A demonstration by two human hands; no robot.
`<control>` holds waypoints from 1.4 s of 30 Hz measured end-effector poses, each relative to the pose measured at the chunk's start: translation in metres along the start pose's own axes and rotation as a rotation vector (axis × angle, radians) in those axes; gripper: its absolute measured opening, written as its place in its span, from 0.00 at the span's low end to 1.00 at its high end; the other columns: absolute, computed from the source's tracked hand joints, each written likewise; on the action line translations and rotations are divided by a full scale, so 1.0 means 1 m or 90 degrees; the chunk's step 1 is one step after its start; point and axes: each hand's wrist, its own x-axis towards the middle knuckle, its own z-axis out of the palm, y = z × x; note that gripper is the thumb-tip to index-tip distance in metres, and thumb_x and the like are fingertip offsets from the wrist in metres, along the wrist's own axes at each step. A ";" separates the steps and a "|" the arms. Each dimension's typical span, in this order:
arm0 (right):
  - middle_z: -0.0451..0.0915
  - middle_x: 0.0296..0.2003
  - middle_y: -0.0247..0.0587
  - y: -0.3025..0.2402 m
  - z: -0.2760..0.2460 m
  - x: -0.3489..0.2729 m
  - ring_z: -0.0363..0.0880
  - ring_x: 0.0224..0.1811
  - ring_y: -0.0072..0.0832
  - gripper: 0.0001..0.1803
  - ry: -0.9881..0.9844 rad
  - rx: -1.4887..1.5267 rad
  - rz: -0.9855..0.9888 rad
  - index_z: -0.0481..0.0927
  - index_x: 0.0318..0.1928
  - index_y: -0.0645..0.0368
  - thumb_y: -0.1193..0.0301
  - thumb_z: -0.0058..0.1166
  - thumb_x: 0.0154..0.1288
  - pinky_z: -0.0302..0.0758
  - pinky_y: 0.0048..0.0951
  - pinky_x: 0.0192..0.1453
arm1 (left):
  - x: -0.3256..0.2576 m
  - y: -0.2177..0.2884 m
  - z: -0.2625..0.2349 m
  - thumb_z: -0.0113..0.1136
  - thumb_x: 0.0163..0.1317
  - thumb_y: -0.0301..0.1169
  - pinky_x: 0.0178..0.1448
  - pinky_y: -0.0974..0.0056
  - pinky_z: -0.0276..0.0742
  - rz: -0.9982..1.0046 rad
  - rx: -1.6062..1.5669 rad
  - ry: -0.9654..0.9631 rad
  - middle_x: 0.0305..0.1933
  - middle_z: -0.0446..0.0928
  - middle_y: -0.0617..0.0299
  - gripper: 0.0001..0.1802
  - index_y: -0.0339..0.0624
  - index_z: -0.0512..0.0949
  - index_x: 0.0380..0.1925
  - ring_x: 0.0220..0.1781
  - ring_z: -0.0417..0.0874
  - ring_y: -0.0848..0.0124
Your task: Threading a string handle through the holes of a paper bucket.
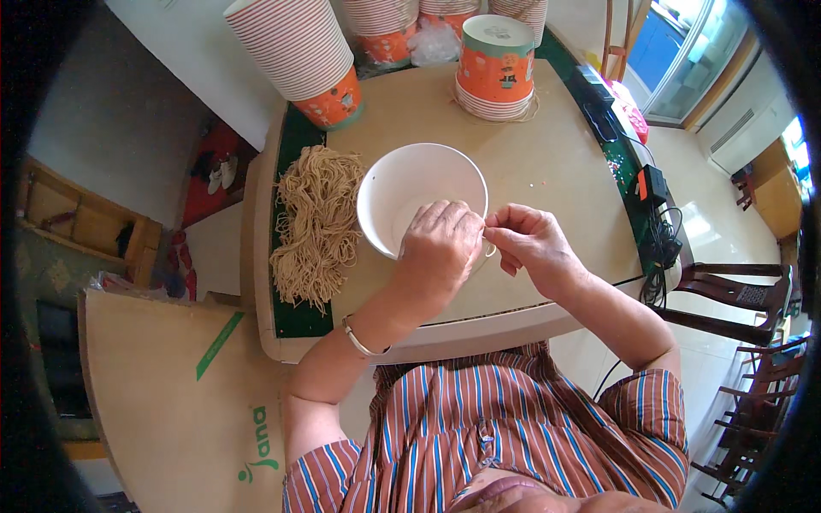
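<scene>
Right hand [537, 250] pinches what seems string [491, 250] beside the white tub [419, 175] on the bench [573, 214]; left hand [442, 241] curls at its rim, grip hidden. Knotting, I'd guess; next wants steady tension. String bundle [316, 224] left, stacked tubs [295, 58] beyond.

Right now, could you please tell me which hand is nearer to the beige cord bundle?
Left. The left hand is right of the beige cord bundle, at the near rim of the white bowl; the right hand is farther right, past the bowl.
</scene>
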 end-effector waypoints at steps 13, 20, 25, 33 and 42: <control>0.81 0.28 0.34 0.007 -0.001 0.005 0.78 0.31 0.17 0.05 0.084 -0.357 -0.260 0.81 0.39 0.65 0.77 0.64 0.65 0.78 0.23 0.37 | 0.005 -0.006 -0.004 0.66 0.61 0.23 0.44 0.61 0.80 -0.189 -0.229 -0.081 0.34 0.79 0.55 0.04 0.37 0.79 0.34 0.38 0.84 0.63; 0.76 0.24 0.26 -0.005 -0.002 0.005 0.72 0.23 0.11 0.02 0.018 -0.269 -0.120 0.80 0.39 0.61 0.77 0.60 0.70 0.67 0.17 0.24 | 0.014 -0.016 -0.016 0.67 0.64 0.24 0.47 0.67 0.79 -0.306 -0.394 -0.197 0.33 0.78 0.61 0.05 0.34 0.80 0.36 0.39 0.81 0.75; 0.77 0.24 0.26 -0.003 -0.001 0.007 0.72 0.21 0.11 0.02 0.009 -0.245 -0.139 0.80 0.39 0.61 0.76 0.60 0.71 0.66 0.17 0.22 | 0.015 -0.027 -0.015 0.64 0.67 0.24 0.50 0.71 0.78 -0.317 -0.473 -0.257 0.38 0.77 0.66 0.04 0.34 0.81 0.36 0.41 0.80 0.79; 0.77 0.24 0.26 -0.005 0.001 0.003 0.73 0.22 0.12 0.02 0.035 -0.212 -0.104 0.80 0.39 0.60 0.76 0.59 0.71 0.68 0.18 0.22 | 0.018 -0.027 -0.017 0.63 0.69 0.25 0.47 0.73 0.78 -0.333 -0.476 -0.259 0.37 0.78 0.69 0.03 0.36 0.81 0.37 0.40 0.79 0.82; 0.80 0.30 0.30 0.008 0.000 0.006 0.76 0.32 0.14 0.03 0.054 -0.243 -0.188 0.80 0.38 0.63 0.79 0.62 0.66 0.76 0.21 0.36 | 0.020 -0.032 -0.015 0.64 0.64 0.26 0.46 0.69 0.79 -0.411 -0.555 -0.269 0.35 0.80 0.64 0.06 0.33 0.83 0.37 0.37 0.79 0.79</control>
